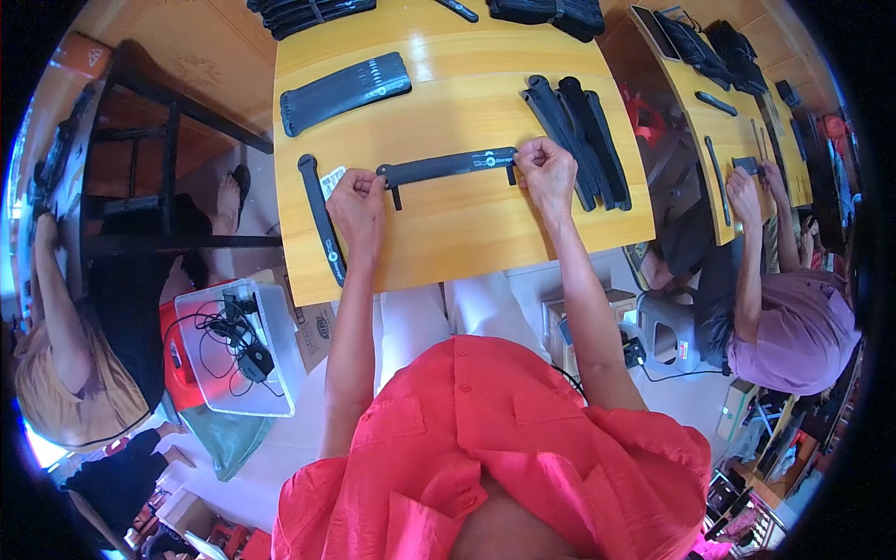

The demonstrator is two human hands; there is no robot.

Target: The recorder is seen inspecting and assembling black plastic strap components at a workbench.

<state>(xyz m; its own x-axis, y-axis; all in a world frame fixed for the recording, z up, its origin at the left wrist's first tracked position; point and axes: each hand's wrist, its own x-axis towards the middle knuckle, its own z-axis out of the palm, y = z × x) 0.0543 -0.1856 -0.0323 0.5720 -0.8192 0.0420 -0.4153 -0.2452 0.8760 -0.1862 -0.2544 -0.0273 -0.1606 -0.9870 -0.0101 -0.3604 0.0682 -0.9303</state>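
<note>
My left hand [357, 213] pinches the left end of a black strap [439, 169] with pale printing near its right end. My right hand [549, 173] grips the other end, so the strap stretches sideways between both hands over the yellow wooden table [448, 233]. Beneath it, near each hand, a short black strip points toward me; I cannot tell if these belong to the strap. Left of my left hand lies a single black strap [322, 219], beside a small white label. A fanned pile of black straps [571, 131] lies just beyond my right hand.
A neat stack of straps [347, 91] lies at the far left, with bundled straps [551, 15] along the far edge. Left of my legs stands a clear plastic bin [238, 350] with cables. A co-worker in purple [789, 331] handles something dark at the right-hand table; another person sits left.
</note>
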